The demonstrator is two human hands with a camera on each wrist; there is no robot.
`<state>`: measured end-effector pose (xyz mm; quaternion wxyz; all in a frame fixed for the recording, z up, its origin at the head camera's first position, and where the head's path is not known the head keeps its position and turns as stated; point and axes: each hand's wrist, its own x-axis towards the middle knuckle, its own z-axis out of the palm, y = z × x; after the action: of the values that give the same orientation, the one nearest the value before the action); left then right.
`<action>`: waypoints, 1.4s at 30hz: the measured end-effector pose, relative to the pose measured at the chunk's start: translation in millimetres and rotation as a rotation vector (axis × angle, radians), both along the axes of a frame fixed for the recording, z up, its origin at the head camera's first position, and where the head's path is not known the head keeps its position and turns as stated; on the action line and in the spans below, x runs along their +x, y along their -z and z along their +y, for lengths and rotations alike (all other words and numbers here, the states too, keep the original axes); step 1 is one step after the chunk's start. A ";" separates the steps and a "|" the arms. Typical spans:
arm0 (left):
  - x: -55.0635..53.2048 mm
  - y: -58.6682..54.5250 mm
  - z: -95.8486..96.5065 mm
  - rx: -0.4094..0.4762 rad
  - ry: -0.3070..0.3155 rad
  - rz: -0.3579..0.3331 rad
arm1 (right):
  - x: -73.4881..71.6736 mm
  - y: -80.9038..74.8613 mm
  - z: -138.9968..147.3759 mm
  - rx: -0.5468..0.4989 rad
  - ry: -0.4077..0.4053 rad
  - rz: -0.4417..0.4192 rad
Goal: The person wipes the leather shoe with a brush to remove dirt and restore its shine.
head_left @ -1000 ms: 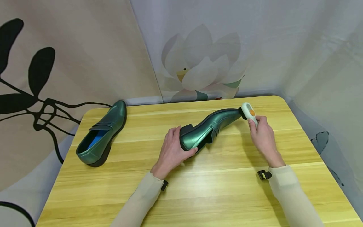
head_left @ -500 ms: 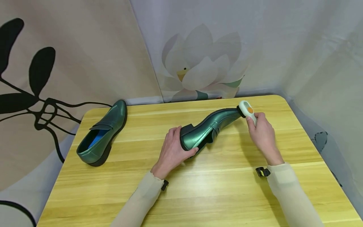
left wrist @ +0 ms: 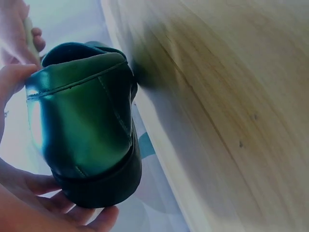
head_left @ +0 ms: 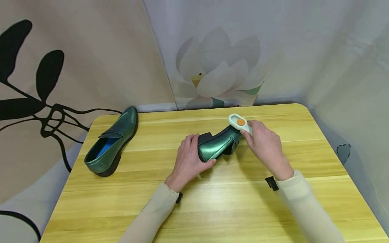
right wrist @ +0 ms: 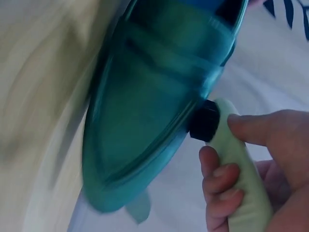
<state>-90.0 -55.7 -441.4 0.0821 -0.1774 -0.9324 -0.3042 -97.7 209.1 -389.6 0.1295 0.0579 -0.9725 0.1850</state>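
Observation:
A shiny green loafer [head_left: 214,146] lies tipped on its side at mid-table, its toe pointing to the back right. My left hand [head_left: 189,160] grips it round the heel, thumb on one side and fingers by the sole, as the left wrist view shows on the heel back [left wrist: 84,121]. In my right hand [head_left: 267,145] is a pale-handled shoe brush [head_left: 238,122] with an orange button. Its black bristles [right wrist: 205,121] are against the side of the loafer's upper in the right wrist view. The brush and right hand hide the toe in the head view.
A matching green loafer [head_left: 117,141] with a blue insole stands upright at the table's left edge. The wooden table [head_left: 231,209] ends at a curtain [head_left: 273,50] with printed flowers behind it.
My right hand has moved the brush leftward along the loafer, from the toe tip toward the middle. My left hand keeps its grip at the heel. The head view has shifted slightly.

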 end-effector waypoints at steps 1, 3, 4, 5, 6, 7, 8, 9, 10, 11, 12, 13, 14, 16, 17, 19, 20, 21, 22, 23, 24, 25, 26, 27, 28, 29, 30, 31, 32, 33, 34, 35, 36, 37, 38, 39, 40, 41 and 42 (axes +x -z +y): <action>0.2 -0.6 0.3 -0.007 0.001 0.004 | 1.2 0.0 -4.8 0.009 -0.024 0.001; 0.3 -1.8 0.8 -0.028 0.005 0.010 | 4.3 1.0 -14.3 0.021 -0.067 0.004; 0.5 -2.4 1.0 -0.036 0.007 0.012 | 6.1 1.9 -18.7 0.024 -0.088 0.008; 0.6 -2.9 1.2 -0.044 0.009 0.015 | 7.9 2.8 -23.2 0.026 -0.109 0.013; 0.7 -3.5 1.3 -0.052 0.009 0.020 | 9.7 3.7 -27.6 0.022 -0.132 0.018; 0.7 -3.7 1.5 -0.058 0.010 0.026 | 11.6 4.6 -32.0 0.015 -0.154 0.023; 0.6 -3.7 1.5 -0.063 0.011 0.030 | 13.5 5.6 -36.3 0.004 -0.175 0.024; 0.5 -3.8 1.5 -0.065 0.012 0.035 | 15.4 6.5 -40.4 -0.005 -0.196 0.027; 0.5 -3.8 1.4 -0.065 0.013 0.037 | 17.2 7.3 -44.5 -0.016 -0.216 0.026; 0.4 -3.7 1.3 -0.064 0.014 0.039 | 18.9 8.0 -48.2 -0.025 -0.238 0.025; 0.4 -3.4 1.1 -0.062 0.014 0.041 | 20.5 8.6 -51.3 -0.033 -0.256 0.023; 0.1 -2.9 1.1 -0.058 0.015 0.039 | 21.6 9.1 -53.5 -0.039 -0.268 0.022; 0.0 -2.7 1.1 -0.054 0.016 0.036 | 22.4 9.7 -54.8 -0.041 -0.275 0.022; 0.0 -1.8 0.8 -0.048 0.016 0.028 | 22.9 10.8 -53.9 -0.040 -0.271 0.024; 0.0 -1.3 0.6 -0.045 0.016 0.024 | 22.5 11.3 -51.5 -0.039 -0.262 0.025; -0.1 0.1 -0.2 -0.038 0.013 0.011 | 20.5 12.3 -44.0 -0.042 -0.224 0.020; -0.3 0.7 -0.8 -0.035 0.011 0.005 | 19.0 13.0 -39.1 -0.049 -0.202 0.015; -0.5 1.4 -1.5 -0.031 0.009 -0.002 | 17.5 13.4 -34.0 -0.058 -0.180 0.009; -0.9 2.0 -2.3 -0.024 0.008 -0.009 | 16.0 13.8 -28.6 -0.069 -0.157 0.003; -1.4 2.4 -3.1 -0.012 0.007 -0.017 | 14.6 14.2 -23.2 -0.079 -0.138 0.001; -1.9 2.7 -4.0 0.001 0.006 -0.028 | 13.4 14.7 -18.0 -0.091 -0.119 0.000; -2.3 2.8 -5.0 0.017 0.005 -0.042 | 12.2 14.9 -12.7 -0.106 -0.101 0.000; -2.9 2.9 -5.9 0.032 0.002 -0.055 | 11.3 15.4 -7.6 -0.118 -0.083 0.004; -3.4 3.2 -6.8 0.046 -0.001 -0.071 | 10.7 15.9 -2.8 -0.129 -0.066 0.006; -3.9 3.3 -7.1 0.059 -0.004 -0.087 | 10.2 16.5 2.3 -0.139 -0.049 0.008; -4.4 3.4 -7.5 0.069 -0.008 -0.108 | 9.8 17.2 7.0 -0.147 -0.034 0.010; -4.9 3.5 -7.9 0.076 -0.013 -0.129 | 9.5 17.7 11.0 -0.155 -0.018 0.008; -5.4 3.4 -8.1 0.082 -0.018 -0.149 | 9.2 18.4 14.4 -0.163 -0.002 0.008; -6.1 3.4 -8.3 0.083 -0.022 -0.167 | 9.1 19.1 16.9 -0.169 0.010 0.006; -6.6 3.3 -8.4 0.086 -0.026 -0.181 | 9.3 19.7 18.5 -0.176 0.017 0.004; -7.2 2.9 -8.5 0.090 -0.029 -0.194 | 9.5 20.7 19.3 -0.182 0.018 0.004; -7.7 2.6 -8.7 0.094 -0.033 -0.206 | 10.1 21.7 18.9 -0.192 0.014 0.001; -8.3 2.3 -8.8 0.097 -0.035 -0.214 | 10.8 22.8 17.6 -0.203 0.002 0.001; -8.8 2.0 -8.9 0.101 -0.039 -0.222 | 11.7 24.3 15.7 -0.214 -0.017 0.001; -9.2 1.7 -9.1 0.104 -0.044 -0.228 | 12.5 26.1 13.1 -0.226 -0.041 0.000; -9.5 1.7 -9.4 0.107 -0.049 -0.236 | 13.5 27.8 10.2 -0.238 -0.067 0.001; -9.8 1.5 -9.7 0.111 -0.056 -0.247 | 13.9 29.7 7.3 -0.248 -0.091 0.004; -9.9 1.1 -10.1 0.112 -0.061 -0.257 | 14.4 31.1 4.5 -0.257 -0.109 0.008; -10.2 1.1 -10.2 0.113 -0.065 -0.266 | 14.5 32.4 2.3 -0.265 -0.123 0.014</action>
<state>-100.2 -65.9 -442.6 -0.0227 -0.1003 -0.9217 -0.3741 -83.2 211.4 -422.0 0.1313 0.1010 -0.9332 0.3188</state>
